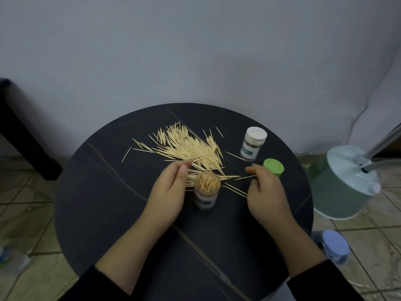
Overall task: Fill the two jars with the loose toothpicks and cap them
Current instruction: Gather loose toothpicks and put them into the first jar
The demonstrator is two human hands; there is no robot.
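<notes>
fingers (257, 184) of the right hand (267, 192) were pinched on a toothpick (244, 177) lying 9-to-3, open jar (205, 199) just at its 9 o'clock; left hand (170, 190) grip, couldn't tell.

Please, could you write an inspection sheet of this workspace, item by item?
Surface: round dark table, pale veins, against a wall.
Job's things: loose toothpicks piled at the far side; open jar packed with toothpicks, centre; second jar with white cap on, far right; green cap lying near it.
Clutter: nothing seen.
Hands: left hand pinches toothpicks at the pile's near edge; right hand pinches a single toothpick.
Cables: thin white cord along the wall, right.
Surroundings: green-white appliance and blue-lidded bottle on tiled floor, right; dark furniture, left.
</notes>
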